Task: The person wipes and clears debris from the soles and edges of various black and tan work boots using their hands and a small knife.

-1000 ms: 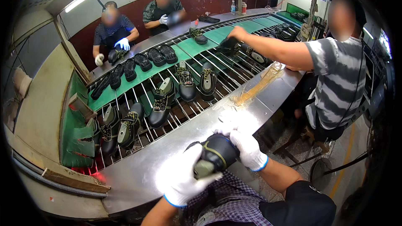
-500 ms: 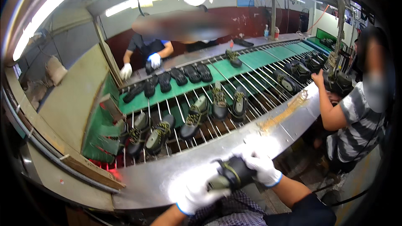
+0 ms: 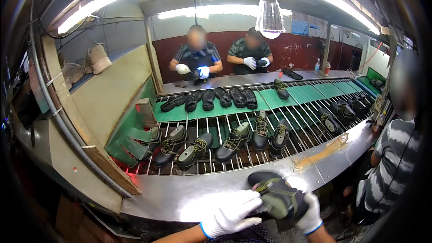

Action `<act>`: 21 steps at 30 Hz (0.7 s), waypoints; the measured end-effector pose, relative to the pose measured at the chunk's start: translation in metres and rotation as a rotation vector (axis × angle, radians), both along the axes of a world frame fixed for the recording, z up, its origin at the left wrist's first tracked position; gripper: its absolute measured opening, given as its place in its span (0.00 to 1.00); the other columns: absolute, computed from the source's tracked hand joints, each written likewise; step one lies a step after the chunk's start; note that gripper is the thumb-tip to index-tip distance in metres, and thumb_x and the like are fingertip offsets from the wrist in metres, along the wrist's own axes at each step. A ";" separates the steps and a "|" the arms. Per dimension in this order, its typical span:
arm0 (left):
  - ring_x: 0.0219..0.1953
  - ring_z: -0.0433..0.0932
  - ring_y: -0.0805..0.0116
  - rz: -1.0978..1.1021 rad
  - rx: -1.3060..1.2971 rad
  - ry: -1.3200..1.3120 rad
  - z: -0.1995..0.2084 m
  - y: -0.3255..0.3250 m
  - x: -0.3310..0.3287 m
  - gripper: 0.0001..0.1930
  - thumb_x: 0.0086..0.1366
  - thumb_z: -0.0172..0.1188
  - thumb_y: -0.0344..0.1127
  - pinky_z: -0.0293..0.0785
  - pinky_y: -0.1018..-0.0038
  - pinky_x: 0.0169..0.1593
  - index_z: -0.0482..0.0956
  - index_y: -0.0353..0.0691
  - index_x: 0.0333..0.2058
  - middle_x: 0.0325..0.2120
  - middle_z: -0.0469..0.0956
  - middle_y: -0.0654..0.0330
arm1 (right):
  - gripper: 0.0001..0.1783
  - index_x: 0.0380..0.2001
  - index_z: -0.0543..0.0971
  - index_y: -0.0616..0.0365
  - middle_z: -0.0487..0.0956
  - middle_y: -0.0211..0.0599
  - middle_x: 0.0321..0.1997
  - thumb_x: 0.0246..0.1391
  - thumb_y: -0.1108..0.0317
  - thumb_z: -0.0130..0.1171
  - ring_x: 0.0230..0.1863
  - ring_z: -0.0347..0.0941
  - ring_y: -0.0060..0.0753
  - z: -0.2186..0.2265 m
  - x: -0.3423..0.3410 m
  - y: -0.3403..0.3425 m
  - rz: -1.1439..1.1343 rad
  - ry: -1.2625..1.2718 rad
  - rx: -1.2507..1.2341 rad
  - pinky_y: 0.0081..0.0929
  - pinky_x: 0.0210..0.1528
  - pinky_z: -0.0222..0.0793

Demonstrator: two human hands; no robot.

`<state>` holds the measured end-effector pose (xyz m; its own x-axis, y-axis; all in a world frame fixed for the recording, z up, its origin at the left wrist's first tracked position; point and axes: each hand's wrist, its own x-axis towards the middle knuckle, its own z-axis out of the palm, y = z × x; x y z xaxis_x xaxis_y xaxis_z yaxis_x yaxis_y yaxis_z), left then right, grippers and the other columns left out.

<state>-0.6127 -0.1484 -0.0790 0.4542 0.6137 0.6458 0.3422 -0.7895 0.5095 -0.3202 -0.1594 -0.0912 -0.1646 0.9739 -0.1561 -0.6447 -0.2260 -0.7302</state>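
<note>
A black shoe with olive panels [image 3: 283, 195] is held over the near metal ledge, its sole end away from me and its opening toward me. My right hand [image 3: 311, 215], in a white glove with blue cuff trim, is closed around the shoe's right side. My left hand [image 3: 231, 211], gloved the same way, lies with fingers stretched and thumb apart, its fingertips by the shoe's left edge. Whether they touch it I cannot tell. Beyond the ledge, several similar shoes [image 3: 231, 146] with yellow-green laces stand on the roller rack.
The metal ledge [image 3: 180, 193] curves along my side. Several black soles [image 3: 208, 100] lie on a green strip [image 3: 270, 95] across the rack. Two people in gloves work at the far counter [image 3: 234, 80]; another person in a striped shirt [image 3: 387, 166] is close at right. A bulb [image 3: 270, 15] hangs overhead.
My view has swung, so the scene sits differently in it. The shoe has turned in my right hand, and my left hand has come off it with fingers straightened.
</note>
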 end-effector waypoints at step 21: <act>0.48 0.84 0.47 1.269 -0.114 0.107 -0.160 -0.045 -0.185 0.21 0.56 0.75 0.43 0.79 0.52 0.54 0.83 0.41 0.45 0.44 0.86 0.54 | 0.28 0.58 0.80 0.52 0.82 0.48 0.52 0.60 0.49 0.64 0.53 0.81 0.56 0.041 -0.134 0.354 0.173 -1.916 1.217 0.48 0.57 0.78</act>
<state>-0.7981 -0.1939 -0.2391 -0.4419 0.7023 0.5581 0.8639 0.1656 0.4757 -0.4540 0.1950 -0.0506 -0.6602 0.6983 0.2768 0.7139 0.6979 -0.0578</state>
